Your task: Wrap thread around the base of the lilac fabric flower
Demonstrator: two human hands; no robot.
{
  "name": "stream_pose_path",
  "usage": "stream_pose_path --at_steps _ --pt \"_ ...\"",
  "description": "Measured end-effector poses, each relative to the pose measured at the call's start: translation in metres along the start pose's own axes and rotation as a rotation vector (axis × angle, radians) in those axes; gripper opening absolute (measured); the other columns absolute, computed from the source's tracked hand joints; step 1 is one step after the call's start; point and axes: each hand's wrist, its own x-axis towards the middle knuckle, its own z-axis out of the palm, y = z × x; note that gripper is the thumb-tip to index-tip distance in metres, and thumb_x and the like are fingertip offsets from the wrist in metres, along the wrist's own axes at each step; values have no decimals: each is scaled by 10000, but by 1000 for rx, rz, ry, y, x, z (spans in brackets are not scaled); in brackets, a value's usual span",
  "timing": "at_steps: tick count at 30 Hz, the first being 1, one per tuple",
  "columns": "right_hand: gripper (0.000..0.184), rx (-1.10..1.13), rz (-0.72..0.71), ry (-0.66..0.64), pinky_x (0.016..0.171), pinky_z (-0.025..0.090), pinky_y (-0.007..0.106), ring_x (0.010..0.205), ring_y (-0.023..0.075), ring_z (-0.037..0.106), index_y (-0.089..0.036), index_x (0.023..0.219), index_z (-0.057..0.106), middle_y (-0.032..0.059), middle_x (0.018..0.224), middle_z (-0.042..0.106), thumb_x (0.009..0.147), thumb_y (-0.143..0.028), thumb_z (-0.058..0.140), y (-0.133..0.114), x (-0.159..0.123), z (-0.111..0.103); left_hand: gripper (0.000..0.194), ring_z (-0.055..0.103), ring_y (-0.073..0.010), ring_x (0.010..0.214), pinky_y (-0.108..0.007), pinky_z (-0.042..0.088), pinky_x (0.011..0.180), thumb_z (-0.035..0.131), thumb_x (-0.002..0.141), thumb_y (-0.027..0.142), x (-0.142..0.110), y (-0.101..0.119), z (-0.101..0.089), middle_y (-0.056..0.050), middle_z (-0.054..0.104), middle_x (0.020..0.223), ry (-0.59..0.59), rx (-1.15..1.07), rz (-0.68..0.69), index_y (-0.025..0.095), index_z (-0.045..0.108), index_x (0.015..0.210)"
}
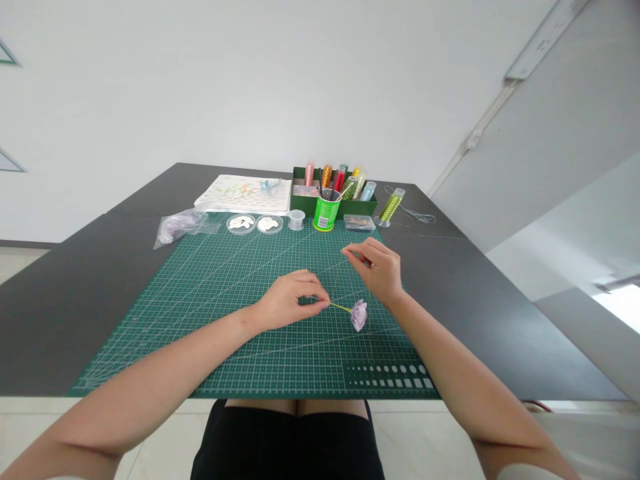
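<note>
Pale lilac flower (359, 315) right of and below frame centre, its green stem (341, 307) pinched closely by the left hand (295, 298) near centre; right hand (380, 268), right of centre, tips together above green mat (235, 267), whether gripping anything cannot tell.

Left hand (295, 297) bare, fingers slender. Wrist and forearm behind it bare too, the forearm broadening toward the elbow. Right hand (377, 267) likewise bare, as is its forearm. Well back from right hand, past the elbow: whitish sleeve (530, 472), plain, curved edge, only a small part in view. Well back from left hand: sliver of pale cloth (67, 478), too little to judge. Bodyward of both hands: black bottoms (290, 443), plain; shorts or skirt, can't tell. Bare thighs just beyond the hem.
</note>
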Motion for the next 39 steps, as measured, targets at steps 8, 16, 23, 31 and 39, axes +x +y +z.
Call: stream_pose_path --at_steps 8,16,23,31,39 --pt "187 72 125 -137 557 366 248 555 112 460 -183 781 750 -29 602 513 932 -250 661 13 -6 14 136 654 -154 767 -279 525 712 681 934 268 2 7 -5 -22 746 797 207 -5 15 221 754 829" --pt "153 154 197 -317 570 366 256 566 125 500 -180 755 722 -10 633 588 879 -226 646 10 -14 24 117 629 -140 725 -264 509 646 679 924 256 2 5 -9 -13 729 778 372 38 -9 223 745 834" --pt "177 114 195 -400 563 367 241 576 128 536 -194 721 674 -7 647 610 884 -255 643 1 -21 29 139 599 -131 684 -260 505 626 669 929 271 3 6 -11 -11 733 792 516 96 -50 217 733 818" --pt "153 112 81 -473 609 367 220 608 104 518 -187 764 663 -31 662 546 906 -165 613 -13 -22 26 156 608 -136 728 -243 490 627 643 917 276 7 -9 -21 -15 703 790 630 63 -194 204 719 801" --pt "134 147 -14 -504 618 388 209 615 103 553 -181 851 712 -31 667 560 947 -166 619 -12 -25 27 151 613 -147 756 -241 494 646 644 904 291 10 -26 -29 -15 699 791 682 101 -307 202 716 806"
